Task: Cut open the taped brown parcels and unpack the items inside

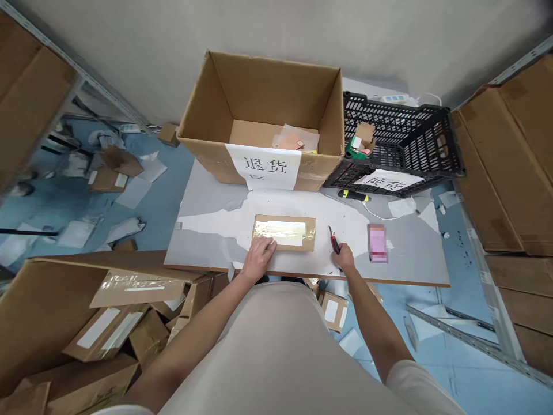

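Observation:
A small taped cardboard box (283,233) with a white label lies on the table in front of me. My left hand (260,257) grips its front left part, fingers on the top and near edge. To the right of the box, my right hand (344,257) is closed around a red and black utility knife (334,242). The knife points away from me, apart from the box, and its tip looks bare. Further right on the table is a pink, blurred rectangular thing (378,243).
Behind stand a large open carton (207,157) with a paper sign and a black plastic crate (432,138). A black and yellow cutter (354,195) lies before the crate. At lower left, a big carton (26,300) holds several parcels. Shelves with cartons flank both sides.

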Action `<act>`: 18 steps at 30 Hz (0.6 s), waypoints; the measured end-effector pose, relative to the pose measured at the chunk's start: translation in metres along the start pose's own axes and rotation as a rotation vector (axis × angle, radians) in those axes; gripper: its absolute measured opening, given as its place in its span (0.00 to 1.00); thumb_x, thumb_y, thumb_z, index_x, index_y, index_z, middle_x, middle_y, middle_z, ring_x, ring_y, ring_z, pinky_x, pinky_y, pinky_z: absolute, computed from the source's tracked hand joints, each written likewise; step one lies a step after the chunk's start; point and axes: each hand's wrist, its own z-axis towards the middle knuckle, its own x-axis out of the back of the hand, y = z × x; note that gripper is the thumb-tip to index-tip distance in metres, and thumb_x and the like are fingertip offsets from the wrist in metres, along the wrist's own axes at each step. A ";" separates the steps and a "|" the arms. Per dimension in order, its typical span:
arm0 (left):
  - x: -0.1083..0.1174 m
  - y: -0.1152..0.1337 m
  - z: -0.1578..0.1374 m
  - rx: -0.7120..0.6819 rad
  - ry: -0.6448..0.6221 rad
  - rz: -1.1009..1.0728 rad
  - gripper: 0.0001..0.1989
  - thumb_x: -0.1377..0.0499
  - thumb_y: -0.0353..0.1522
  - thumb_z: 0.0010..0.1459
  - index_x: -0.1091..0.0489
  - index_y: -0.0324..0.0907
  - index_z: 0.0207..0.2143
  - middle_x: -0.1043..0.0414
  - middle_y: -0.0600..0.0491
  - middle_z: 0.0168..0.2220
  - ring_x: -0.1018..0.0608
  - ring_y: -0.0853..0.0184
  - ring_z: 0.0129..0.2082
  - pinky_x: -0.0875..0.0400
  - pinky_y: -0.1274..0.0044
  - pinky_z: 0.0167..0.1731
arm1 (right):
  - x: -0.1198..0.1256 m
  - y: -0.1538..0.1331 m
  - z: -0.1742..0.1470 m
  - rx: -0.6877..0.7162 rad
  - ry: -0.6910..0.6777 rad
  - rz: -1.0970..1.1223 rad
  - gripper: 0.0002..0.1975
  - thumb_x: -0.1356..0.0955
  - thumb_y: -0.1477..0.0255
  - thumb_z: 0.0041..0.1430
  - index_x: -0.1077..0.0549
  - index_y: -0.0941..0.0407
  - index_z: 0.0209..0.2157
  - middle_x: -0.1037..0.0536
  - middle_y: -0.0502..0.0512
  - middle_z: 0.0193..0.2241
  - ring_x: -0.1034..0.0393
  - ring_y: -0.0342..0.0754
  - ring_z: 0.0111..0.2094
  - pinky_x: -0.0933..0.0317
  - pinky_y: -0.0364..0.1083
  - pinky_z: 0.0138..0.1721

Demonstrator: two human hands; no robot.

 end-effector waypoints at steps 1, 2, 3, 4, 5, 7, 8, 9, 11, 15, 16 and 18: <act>-0.001 -0.001 -0.002 -0.027 0.015 0.009 0.18 0.53 0.25 0.61 0.37 0.43 0.51 0.32 0.42 0.46 0.32 0.60 0.50 0.36 0.60 0.49 | 0.008 -0.003 -0.002 0.017 0.011 0.025 0.17 0.37 0.70 0.51 0.34 0.60 0.43 0.25 0.58 0.32 0.29 0.50 0.33 0.37 0.47 0.34; -0.003 -0.001 -0.003 -0.050 0.026 0.016 0.19 0.54 0.24 0.60 0.38 0.43 0.52 0.33 0.42 0.47 0.33 0.60 0.51 0.36 0.59 0.49 | 0.017 -0.009 -0.006 0.054 0.032 0.065 0.19 0.39 0.69 0.54 0.37 0.61 0.47 0.25 0.59 0.32 0.29 0.50 0.32 0.36 0.47 0.34; -0.003 -0.002 -0.004 -0.065 0.034 0.022 0.19 0.54 0.23 0.60 0.38 0.43 0.52 0.33 0.42 0.47 0.33 0.60 0.52 0.36 0.58 0.49 | 0.028 -0.017 -0.010 0.115 0.056 0.115 0.21 0.41 0.68 0.57 0.40 0.62 0.51 0.24 0.59 0.34 0.28 0.50 0.33 0.36 0.48 0.34; -0.003 -0.002 -0.005 -0.071 0.038 0.025 0.20 0.54 0.22 0.60 0.39 0.43 0.53 0.33 0.42 0.48 0.34 0.60 0.53 0.36 0.58 0.49 | 0.039 -0.028 -0.015 0.203 0.072 0.163 0.23 0.42 0.66 0.60 0.44 0.62 0.54 0.24 0.60 0.36 0.28 0.49 0.34 0.36 0.48 0.35; -0.003 -0.002 -0.005 -0.072 0.038 0.025 0.20 0.55 0.22 0.60 0.39 0.42 0.53 0.33 0.42 0.48 0.34 0.59 0.53 0.36 0.58 0.49 | 0.051 -0.042 -0.020 0.321 0.073 0.194 0.25 0.44 0.65 0.62 0.48 0.62 0.57 0.24 0.61 0.38 0.28 0.49 0.35 0.36 0.48 0.37; -0.003 -0.003 -0.004 -0.068 0.031 0.021 0.19 0.55 0.22 0.60 0.38 0.42 0.52 0.33 0.42 0.48 0.35 0.59 0.54 0.36 0.59 0.50 | 0.073 -0.078 -0.032 0.598 -0.066 0.090 0.26 0.44 0.64 0.63 0.50 0.57 0.60 0.25 0.60 0.42 0.28 0.48 0.36 0.36 0.47 0.39; -0.002 -0.003 -0.004 -0.067 0.027 0.018 0.19 0.54 0.22 0.60 0.37 0.41 0.51 0.33 0.42 0.48 0.35 0.59 0.54 0.36 0.59 0.50 | 0.081 -0.098 -0.037 0.734 -0.145 -0.040 0.26 0.44 0.64 0.64 0.50 0.54 0.61 0.27 0.59 0.44 0.28 0.48 0.38 0.37 0.46 0.39; -0.002 -0.004 -0.004 -0.068 0.023 0.016 0.18 0.54 0.22 0.60 0.37 0.40 0.51 0.33 0.42 0.48 0.35 0.59 0.54 0.36 0.59 0.50 | 0.086 -0.118 -0.042 0.850 -0.219 -0.190 0.25 0.44 0.64 0.64 0.49 0.52 0.61 0.27 0.59 0.46 0.29 0.49 0.40 0.37 0.46 0.39; -0.003 -0.006 -0.004 -0.074 0.016 0.001 0.17 0.55 0.23 0.61 0.36 0.40 0.50 0.32 0.42 0.49 0.35 0.59 0.55 0.36 0.58 0.51 | 0.089 -0.156 -0.049 0.963 -0.321 -0.477 0.25 0.45 0.64 0.65 0.51 0.48 0.63 0.27 0.58 0.45 0.29 0.50 0.40 0.38 0.45 0.35; -0.006 -0.010 -0.007 -0.091 0.003 -0.041 0.16 0.54 0.25 0.62 0.36 0.40 0.50 0.31 0.42 0.49 0.35 0.59 0.56 0.37 0.58 0.52 | 0.075 -0.200 -0.052 0.996 -0.380 -0.766 0.26 0.46 0.64 0.66 0.55 0.46 0.63 0.28 0.59 0.46 0.28 0.51 0.38 0.40 0.45 0.33; -0.007 -0.011 -0.007 -0.092 0.006 -0.044 0.16 0.54 0.25 0.62 0.35 0.39 0.50 0.31 0.42 0.49 0.36 0.59 0.56 0.37 0.57 0.52 | 0.071 -0.205 -0.051 1.002 -0.378 -0.788 0.26 0.46 0.64 0.66 0.55 0.46 0.63 0.28 0.60 0.47 0.28 0.51 0.38 0.40 0.45 0.34; -0.009 -0.011 -0.009 -0.094 0.019 -0.042 0.16 0.54 0.25 0.62 0.35 0.38 0.50 0.31 0.42 0.49 0.36 0.59 0.56 0.37 0.58 0.53 | 0.067 -0.210 -0.049 1.014 -0.367 -0.806 0.25 0.46 0.64 0.66 0.55 0.46 0.63 0.28 0.60 0.47 0.27 0.51 0.38 0.40 0.45 0.34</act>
